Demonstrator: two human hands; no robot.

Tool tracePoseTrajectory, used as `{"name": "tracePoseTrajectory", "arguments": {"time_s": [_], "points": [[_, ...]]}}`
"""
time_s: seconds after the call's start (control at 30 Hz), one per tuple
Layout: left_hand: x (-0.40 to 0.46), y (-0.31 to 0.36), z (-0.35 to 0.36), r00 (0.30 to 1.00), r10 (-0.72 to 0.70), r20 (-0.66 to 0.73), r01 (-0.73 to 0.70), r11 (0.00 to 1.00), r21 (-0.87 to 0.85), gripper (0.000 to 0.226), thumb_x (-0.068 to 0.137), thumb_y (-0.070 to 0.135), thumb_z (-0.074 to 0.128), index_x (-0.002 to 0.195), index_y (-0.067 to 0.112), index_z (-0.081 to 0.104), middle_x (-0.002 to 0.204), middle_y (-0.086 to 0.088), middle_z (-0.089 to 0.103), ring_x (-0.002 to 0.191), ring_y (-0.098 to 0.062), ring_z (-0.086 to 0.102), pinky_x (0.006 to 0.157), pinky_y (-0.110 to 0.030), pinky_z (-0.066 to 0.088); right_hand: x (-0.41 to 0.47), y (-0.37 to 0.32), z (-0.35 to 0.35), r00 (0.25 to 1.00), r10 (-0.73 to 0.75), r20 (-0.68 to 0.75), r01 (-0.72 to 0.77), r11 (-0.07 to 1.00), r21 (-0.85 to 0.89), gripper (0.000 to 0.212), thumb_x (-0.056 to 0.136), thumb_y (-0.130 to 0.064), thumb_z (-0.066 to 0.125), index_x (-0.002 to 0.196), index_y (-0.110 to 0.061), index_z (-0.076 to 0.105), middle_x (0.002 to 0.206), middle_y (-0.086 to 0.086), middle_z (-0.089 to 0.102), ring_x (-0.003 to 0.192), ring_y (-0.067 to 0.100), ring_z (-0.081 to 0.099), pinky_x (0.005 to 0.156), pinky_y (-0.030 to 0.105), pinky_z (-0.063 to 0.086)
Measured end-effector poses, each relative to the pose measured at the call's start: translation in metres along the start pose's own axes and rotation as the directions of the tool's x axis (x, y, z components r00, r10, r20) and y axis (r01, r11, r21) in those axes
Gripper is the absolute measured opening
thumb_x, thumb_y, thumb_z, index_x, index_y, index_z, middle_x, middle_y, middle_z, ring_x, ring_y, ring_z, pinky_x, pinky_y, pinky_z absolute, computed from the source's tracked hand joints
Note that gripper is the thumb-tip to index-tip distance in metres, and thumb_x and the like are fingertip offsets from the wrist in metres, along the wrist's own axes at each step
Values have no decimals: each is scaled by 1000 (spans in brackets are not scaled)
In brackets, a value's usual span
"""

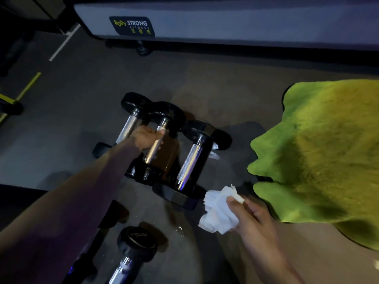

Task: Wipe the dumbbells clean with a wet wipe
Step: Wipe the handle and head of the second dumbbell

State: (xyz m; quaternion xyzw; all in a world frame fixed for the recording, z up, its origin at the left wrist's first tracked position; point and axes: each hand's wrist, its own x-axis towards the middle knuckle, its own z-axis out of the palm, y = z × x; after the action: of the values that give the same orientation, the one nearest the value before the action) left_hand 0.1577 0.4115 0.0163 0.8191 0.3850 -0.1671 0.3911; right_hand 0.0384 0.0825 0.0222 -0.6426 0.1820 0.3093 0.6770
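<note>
My left hand (146, 138) grips the middle dumbbell (158, 140) by its chrome handle, left of the knurled dumbbell (189, 162); heavy, rigid, likely slick (grip mid-handle). My right hand (252, 214) pinches the soft wet wipe (217, 210) nearby.

The left arm (67, 201) stretches forward and away from the lower left, bare and nearly straight. Its hand, the left hand (146, 138), is curled with the knuckles up and the thumb (161, 132) pressed across the front, gripping. The right hand (252, 218) sits low and close on the right, palm side turned leftward, thumb (235, 203) and fingers pinching together; its fingers are partly blurred. The right forearm (279, 263) runs off the bottom edge.
</note>
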Motion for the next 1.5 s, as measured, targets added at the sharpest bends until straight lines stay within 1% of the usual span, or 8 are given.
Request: {"name": "tracePoseTrajectory", "arguments": {"time_s": [0.1,0.23,0.37,0.53,0.67,0.87,1.07,1.5], "points": [[2,-1,6,999,23,43,-21,999,-47,35,106,31,59,84,4,62,80,-12,67,58,-21,63,41,-35,56,-5,-2,-3,1000,-7,7,8,1000,-13,23,97,-23,66,82,-35,79,81,-10,78,78,3,72,76,30,48],[2,-9,10,999,46,12,-45,996,-80,33,108,29,56,84,6,61,79,-10,65,59,-20,61,38,-28,52,-12,-3,-8,1000,3,10,-2,1000,-18,13,83,-45,75,95,-42,78,91,-10,79,92,9,74,95,44,55],[-9,-16,2,993,113,-31,-116,987,-114,27,106,29,58,100,3,65,83,-14,69,48,-8,64,50,-20,52,-24,-5,-13,997,-25,71,29,998,-54,51,72,-61,65,115,-35,74,106,-4,79,106,22,73,103,57,51],[-56,-9,-28,967,242,-83,-251,960,-121,26,103,34,62,86,16,70,79,-8,71,64,-18,63,64,-28,49,-45,-6,-14,975,-171,139,196,961,-194,22,97,-45,61,109,-33,74,93,-9,78,92,10,73,91,42,58],[-129,19,-32,939,332,-94,-344,889,-302,18,103,29,61,98,15,71,86,-6,71,61,-7,66,62,-27,52,-74,-15,-28,936,-326,134,352,888,-297,24,97,-48,57,84,-30,67,62,-7,50,62,3,46,62,29,39],[-258,104,-1,840,540,-50,-457,657,-600,33,89,40,60,105,13,73,87,-4,75,70,-10,68,60,-21,55,-128,-37,-54,916,-402,0,394,897,-203,16,96,-30,67,81,-23,71,52,-4,47,51,1,39,53,17,30],[-340,200,40,655,754,-60,-513,385,-767,26,98,33,58,103,11,70,85,-3,76,71,-14,70,68,-25,58,-171,-57,-91,819,-526,-229,510,850,-132,13,89,-47,67,97,-42,76,75,-2,77,69,7,68,68,28,52],[-335,237,109,672,739,-58,-527,421,-738,18,107,24,54,104,12,68,91,-2,77,79,-16,71,70,-23,58,-204,-91,-159,668,-552,-500,535,822,-193,31,88,-19,76,78,-49,76,62,-8,69,54,-7,50,53,8,40]]}}
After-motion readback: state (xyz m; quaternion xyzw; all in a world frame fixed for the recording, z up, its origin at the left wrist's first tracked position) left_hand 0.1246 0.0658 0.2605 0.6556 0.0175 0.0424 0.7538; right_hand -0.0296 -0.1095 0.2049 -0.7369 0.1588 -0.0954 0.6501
